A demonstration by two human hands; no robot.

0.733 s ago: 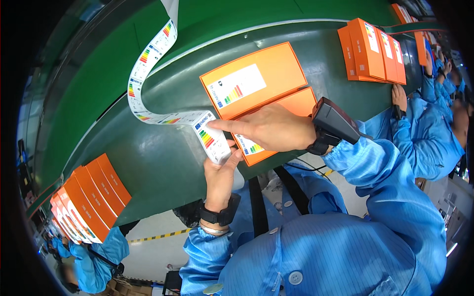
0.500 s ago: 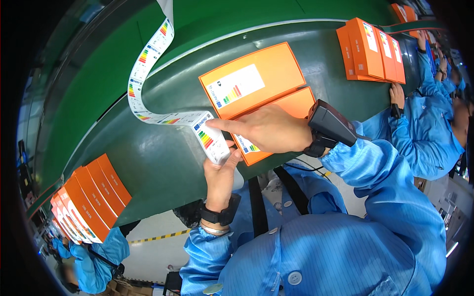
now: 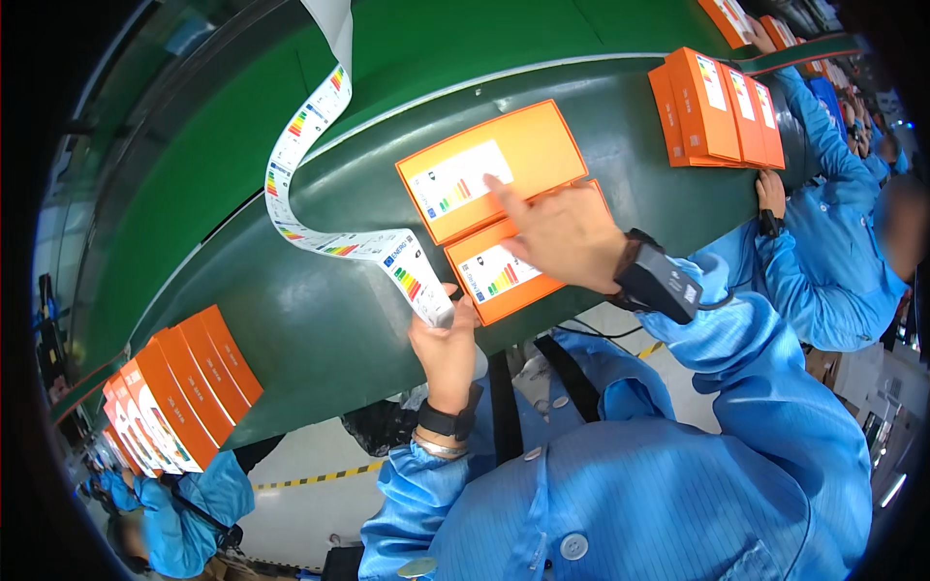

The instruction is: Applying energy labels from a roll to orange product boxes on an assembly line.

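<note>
My left hand (image 3: 446, 351) pinches the lower end of a long strip of labels (image 3: 283, 174). Coloured energy bars are printed along this strip, which curls down from the far side onto the dark green bench. To its right, two orange boxes lie flat side by side, a far box (image 3: 550, 140) and a near box (image 3: 463, 254). Each bears a white energy label. My right hand (image 3: 573, 237) reaches over both boxes, index finger stretched to the far box's label (image 3: 477, 165); whether it presses there is unclear. Its other fingers are partly bent, with nothing visible in them.
Several orange boxes (image 3: 199, 373) stand in a row at the left end of the bench. More labelled orange boxes (image 3: 712, 116) stand at the right, beside a person in a blue smock (image 3: 823, 261). A bright green surface (image 3: 465, 48) runs behind the bench's pale edge strip.
My right hand has moved from the strip's end to the right, over the boxes, uncovering the near box's label. My left hand still holds the strip, its end now lower.
</note>
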